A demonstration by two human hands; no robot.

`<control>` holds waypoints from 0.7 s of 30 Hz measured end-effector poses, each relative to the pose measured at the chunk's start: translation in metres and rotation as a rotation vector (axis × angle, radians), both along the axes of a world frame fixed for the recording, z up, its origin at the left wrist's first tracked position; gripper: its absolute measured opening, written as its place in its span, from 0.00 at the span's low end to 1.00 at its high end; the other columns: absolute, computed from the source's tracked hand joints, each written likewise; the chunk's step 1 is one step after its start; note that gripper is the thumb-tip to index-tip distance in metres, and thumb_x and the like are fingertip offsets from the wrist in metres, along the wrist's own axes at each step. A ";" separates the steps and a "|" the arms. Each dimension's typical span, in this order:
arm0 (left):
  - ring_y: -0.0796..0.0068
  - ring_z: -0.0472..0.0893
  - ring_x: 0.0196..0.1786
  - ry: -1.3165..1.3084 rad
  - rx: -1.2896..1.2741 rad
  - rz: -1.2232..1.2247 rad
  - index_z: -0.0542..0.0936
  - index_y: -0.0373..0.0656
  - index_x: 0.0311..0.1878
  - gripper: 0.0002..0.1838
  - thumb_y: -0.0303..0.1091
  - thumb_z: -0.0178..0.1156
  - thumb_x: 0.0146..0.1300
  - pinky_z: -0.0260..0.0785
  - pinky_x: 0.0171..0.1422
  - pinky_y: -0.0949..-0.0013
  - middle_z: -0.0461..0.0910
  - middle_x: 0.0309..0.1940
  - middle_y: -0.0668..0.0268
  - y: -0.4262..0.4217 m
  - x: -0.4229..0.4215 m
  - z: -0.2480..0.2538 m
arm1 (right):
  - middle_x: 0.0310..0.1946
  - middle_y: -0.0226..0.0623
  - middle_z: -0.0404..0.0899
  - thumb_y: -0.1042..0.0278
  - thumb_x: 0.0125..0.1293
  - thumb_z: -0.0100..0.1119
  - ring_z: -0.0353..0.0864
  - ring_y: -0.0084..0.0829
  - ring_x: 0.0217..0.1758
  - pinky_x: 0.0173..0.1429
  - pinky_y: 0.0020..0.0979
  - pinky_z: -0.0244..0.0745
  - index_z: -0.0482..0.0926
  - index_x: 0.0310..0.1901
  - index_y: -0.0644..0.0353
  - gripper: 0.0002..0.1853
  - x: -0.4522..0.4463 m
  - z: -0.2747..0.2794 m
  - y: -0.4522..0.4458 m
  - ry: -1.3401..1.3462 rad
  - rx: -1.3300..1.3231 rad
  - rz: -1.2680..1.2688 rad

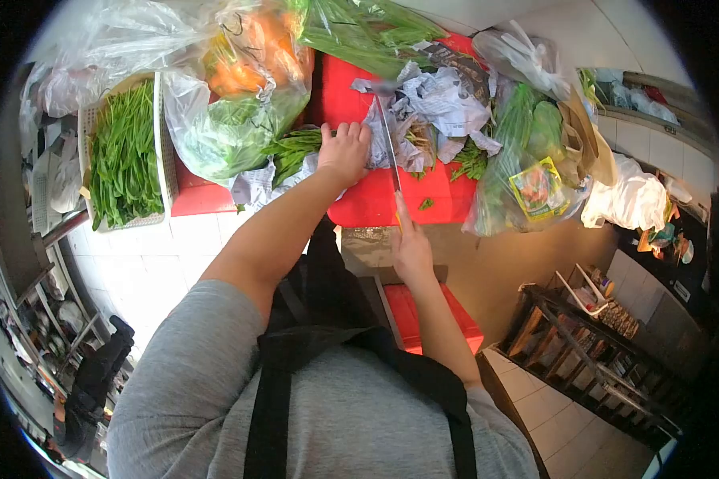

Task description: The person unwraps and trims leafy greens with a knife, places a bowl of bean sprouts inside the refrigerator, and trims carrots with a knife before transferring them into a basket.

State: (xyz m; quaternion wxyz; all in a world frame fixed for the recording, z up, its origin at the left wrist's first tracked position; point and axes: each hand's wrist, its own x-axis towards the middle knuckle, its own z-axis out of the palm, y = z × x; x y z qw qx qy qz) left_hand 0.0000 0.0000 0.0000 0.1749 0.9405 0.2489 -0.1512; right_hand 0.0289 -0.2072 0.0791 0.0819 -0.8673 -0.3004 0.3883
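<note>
The right hand (412, 254) is closed round the handle of a knife (390, 140), forefinger stretched along it, the blade running far across the red table (367, 206). The left hand (345, 153), just left of the blade, lies palm down on paper-wrapped greens (295, 146); whether its fingers close on them I cannot tell. The right forearm comes up from the near side, handle by the table's near edge; the left arm slants in from the near left. Bare red surface lies near the blade, on both sides. Crumpled newspaper (447, 104) crowds the far right, a plastic bag (527, 140) the right edge, a lettuce bag (232, 136) the left.
</note>
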 end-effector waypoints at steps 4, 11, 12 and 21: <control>0.64 0.71 0.58 0.014 0.059 -0.009 0.66 0.45 0.61 0.43 0.49 0.73 0.42 0.57 0.64 0.44 0.72 0.52 0.64 0.012 -0.013 -0.001 | 0.43 0.60 0.75 0.69 0.67 0.47 0.79 0.58 0.40 0.47 0.52 0.73 0.38 0.75 0.33 0.40 -0.023 -0.008 0.008 0.020 0.021 -0.081; 0.65 0.73 0.56 0.055 0.109 0.004 0.68 0.47 0.58 0.41 0.50 0.74 0.41 0.60 0.60 0.45 0.73 0.51 0.66 0.010 -0.006 -0.015 | 0.37 0.63 0.77 0.72 0.68 0.47 0.78 0.61 0.37 0.41 0.53 0.71 0.37 0.75 0.38 0.40 -0.015 -0.003 0.028 0.087 -0.027 -0.062; 0.64 0.73 0.56 0.061 0.105 0.005 0.68 0.47 0.58 0.40 0.50 0.74 0.41 0.60 0.60 0.45 0.73 0.51 0.66 0.010 -0.007 -0.015 | 0.35 0.63 0.77 0.72 0.67 0.47 0.78 0.61 0.36 0.41 0.53 0.71 0.37 0.75 0.39 0.41 -0.020 -0.002 0.015 0.066 -0.019 -0.049; 0.64 0.72 0.58 0.095 0.071 0.042 0.68 0.48 0.57 0.41 0.51 0.74 0.40 0.60 0.60 0.44 0.73 0.52 0.66 0.011 -0.005 -0.008 | 0.43 0.66 0.75 0.71 0.67 0.46 0.78 0.60 0.43 0.46 0.51 0.72 0.41 0.75 0.39 0.39 0.001 -0.027 0.040 0.077 0.089 -0.044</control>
